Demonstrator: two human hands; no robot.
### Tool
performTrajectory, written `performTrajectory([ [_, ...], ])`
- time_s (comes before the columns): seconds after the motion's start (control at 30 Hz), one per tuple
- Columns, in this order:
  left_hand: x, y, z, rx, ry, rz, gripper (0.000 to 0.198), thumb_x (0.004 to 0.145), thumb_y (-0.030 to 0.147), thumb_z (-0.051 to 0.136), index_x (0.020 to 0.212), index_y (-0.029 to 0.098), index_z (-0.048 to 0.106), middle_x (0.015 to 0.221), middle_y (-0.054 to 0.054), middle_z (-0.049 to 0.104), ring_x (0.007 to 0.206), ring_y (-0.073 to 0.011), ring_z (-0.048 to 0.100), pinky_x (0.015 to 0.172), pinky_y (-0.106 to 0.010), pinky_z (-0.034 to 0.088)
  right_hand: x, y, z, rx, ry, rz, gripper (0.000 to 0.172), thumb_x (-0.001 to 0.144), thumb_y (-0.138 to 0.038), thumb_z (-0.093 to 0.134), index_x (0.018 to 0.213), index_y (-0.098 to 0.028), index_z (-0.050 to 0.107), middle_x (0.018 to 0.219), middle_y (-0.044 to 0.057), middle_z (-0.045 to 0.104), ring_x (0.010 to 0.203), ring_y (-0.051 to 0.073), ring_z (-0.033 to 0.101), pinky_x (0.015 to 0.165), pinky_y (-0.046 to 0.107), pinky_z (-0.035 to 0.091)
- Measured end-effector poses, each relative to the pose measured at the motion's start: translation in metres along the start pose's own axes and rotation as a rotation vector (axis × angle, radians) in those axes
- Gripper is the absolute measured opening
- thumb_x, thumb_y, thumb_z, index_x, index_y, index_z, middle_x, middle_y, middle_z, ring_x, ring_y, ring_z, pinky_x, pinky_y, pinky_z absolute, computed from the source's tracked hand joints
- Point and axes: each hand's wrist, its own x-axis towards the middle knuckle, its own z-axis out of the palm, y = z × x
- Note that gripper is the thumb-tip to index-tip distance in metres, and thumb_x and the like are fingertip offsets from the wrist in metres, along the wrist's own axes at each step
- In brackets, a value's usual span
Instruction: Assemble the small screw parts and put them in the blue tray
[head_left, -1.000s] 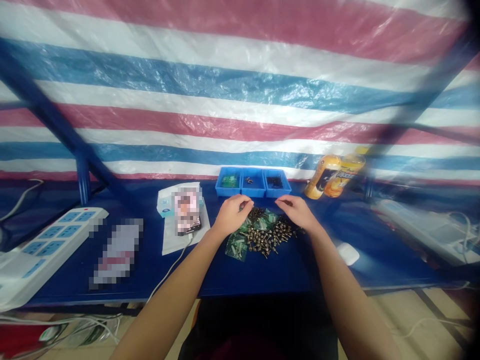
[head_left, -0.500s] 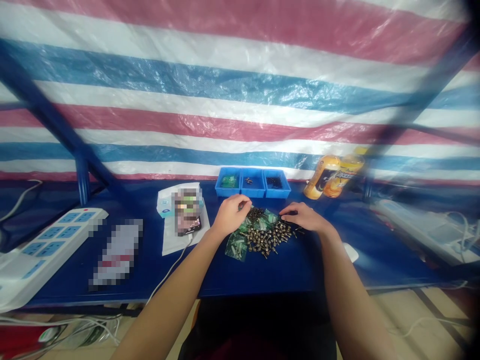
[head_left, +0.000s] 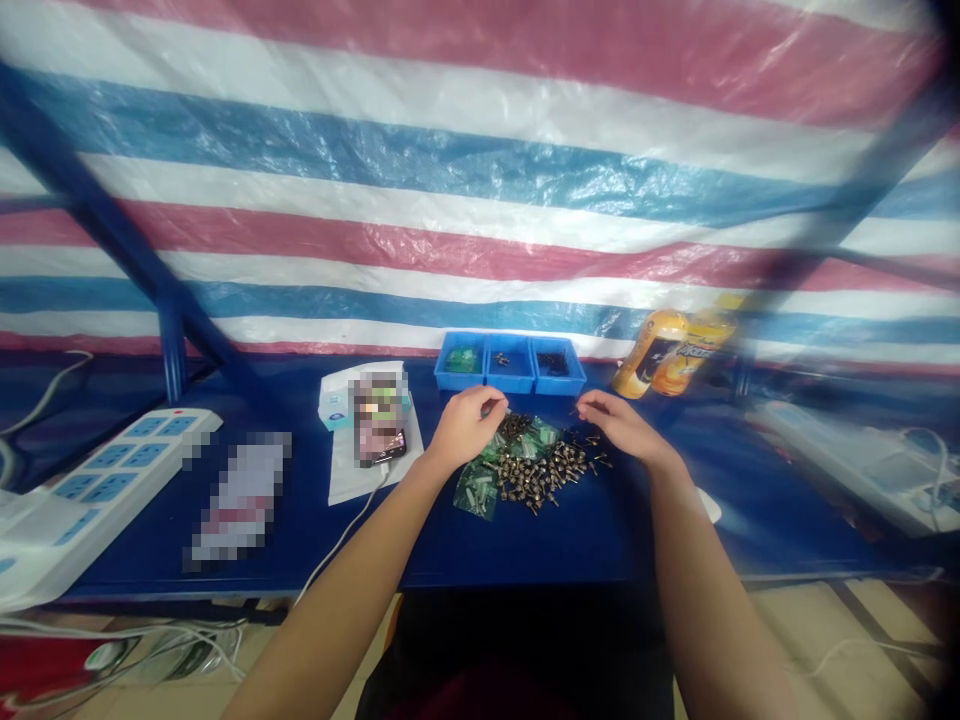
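Observation:
My left hand (head_left: 472,425) is closed in a pinch above the left side of a heap of small parts; what its fingertips hold, if anything, is hidden. Opposite it, my right hand (head_left: 616,424) pinches a small dark screw (head_left: 574,408), only its thin tip showing. Below and between the hands lie small dark screws (head_left: 516,428) and a spread pile of brass-coloured metal screws (head_left: 536,480). Beside them is a green-tinted clear bag (head_left: 477,492) with white pieces inside. More such bags lie partly under the screws.
Behind the heap stand three joined blue bins (head_left: 510,383), holding green bags, a few metal parts and dark screws. A phone (head_left: 381,420) charges on white packaging at left, near a power strip (head_left: 127,470). Two yellow drink bottles (head_left: 656,350) stand at back right.
My right hand has lifted slightly from the heap's right edge, its fingers now pinched on a small dark screw. My left hand keeps its pinch nearly in place. The view has shifted slightly.

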Motion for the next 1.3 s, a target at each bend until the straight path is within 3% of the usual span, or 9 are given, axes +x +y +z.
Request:
performTrajectory([
  [0.17,0.0,-0.001,-0.001,-0.001,-0.013,-0.005,0.022,0.096,0.032,0.05,0.089,0.022,0.069,0.085,-0.001,0.07,0.078,-0.0168,0.064,0.07,-0.027,0.045,0.005,-0.005,0.011,0.059,0.156,0.058,0.046,0.091,-0.059,0.051,0.064,-0.021,0.052,0.064,-0.001,0.053,0.063,0.015,0.047,0.067,0.03,0.038],
  [0.37,0.0,-0.002,0.001,0.001,-0.008,-0.002,0.022,0.096,0.032,0.05,0.09,0.022,0.069,0.085,0.0,0.07,0.079,-0.0166,0.064,0.071,-0.027,0.046,0.007,-0.015,0.025,0.081,0.215,0.063,0.054,0.088,-0.061,0.057,0.052,-0.021,0.048,0.054,-0.001,0.048,0.055,0.013,0.04,0.06,0.03,0.034],
  [0.63,0.0,-0.003,0.003,0.013,-0.006,0.011,0.02,0.095,0.031,0.051,0.09,0.022,0.069,0.084,0.0,0.07,0.078,-0.0166,0.064,0.072,-0.027,0.047,0.002,-0.031,0.036,0.34,-0.015,-0.076,0.04,0.085,-0.06,0.064,0.077,-0.02,0.065,0.074,0.002,0.061,0.067,0.015,0.05,0.068,0.029,0.042],
  [0.83,0.0,-0.002,0.002,0.017,-0.007,0.015,0.02,0.095,0.03,0.052,0.09,0.022,0.069,0.084,0.0,0.07,0.078,-0.0165,0.064,0.073,-0.027,0.047,0.005,-0.026,0.047,0.343,-0.055,-0.004,0.053,0.089,-0.057,0.06,0.053,-0.02,0.049,0.053,-0.003,0.045,0.054,0.011,0.039,0.059,0.029,0.033],
  [0.93,0.0,-0.001,0.001,0.017,-0.02,0.003,0.021,0.095,0.032,0.051,0.091,0.023,0.07,0.085,-0.001,0.071,0.079,-0.0173,0.065,0.071,-0.027,0.047,0.009,-0.023,0.051,0.428,0.122,0.022,0.044,0.085,-0.057,0.065,0.063,-0.02,0.056,0.056,-0.003,0.049,0.053,0.01,0.041,0.056,0.028,0.033],
  [1.0,0.0,-0.001,0.0,0.011,-0.04,-0.007,0.023,0.096,0.033,0.05,0.091,0.023,0.07,0.086,-0.001,0.071,0.079,-0.0175,0.065,0.071,-0.027,0.047,0.012,-0.021,0.052,0.512,0.306,0.028,0.035,0.08,-0.056,0.071,0.088,-0.022,0.063,0.066,-0.004,0.057,0.054,0.01,0.045,0.055,0.026,0.035],
  [1.07,0.0,-0.001,0.0,0.007,-0.047,-0.007,0.023,0.095,0.033,0.05,0.091,0.023,0.07,0.086,-0.001,0.071,0.079,-0.0175,0.065,0.071,-0.028,0.048,0.016,-0.017,0.051,0.544,0.449,0.035,0.043,0.078,-0.054,0.073,0.108,-0.025,0.061,0.072,-0.004,0.06,0.054,0.01,0.046,0.053,0.026,0.036],
  [1.17,0.0,-0.002,0.001,0.006,-0.033,-0.001,0.022,0.095,0.033,0.051,0.092,0.023,0.07,0.087,-0.001,0.071,0.081,-0.0175,0.065,0.072,-0.028,0.047,0.019,-0.008,0.046,0.444,0.508,0.053,0.038,0.081,-0.055,0.067,0.101,-0.023,0.064,0.069,-0.003,0.059,0.054,0.012,0.048,0.055,0.027,0.039],
  [1.3,0.0,-0.002,0.001,0.012,-0.032,-0.006,0.022,0.095,0.033,0.051,0.091,0.023,0.07,0.086,-0.001,0.071,0.08,-0.0171,0.065,0.072,-0.028,0.047,0.015,-0.003,0.041,0.005,0.309,0.042,0.032,0.083,-0.052,0.064,0.091,-0.022,0.071,0.08,0.003,0.069,0.075,0.019,0.062,0.076,0.034,0.046],
])
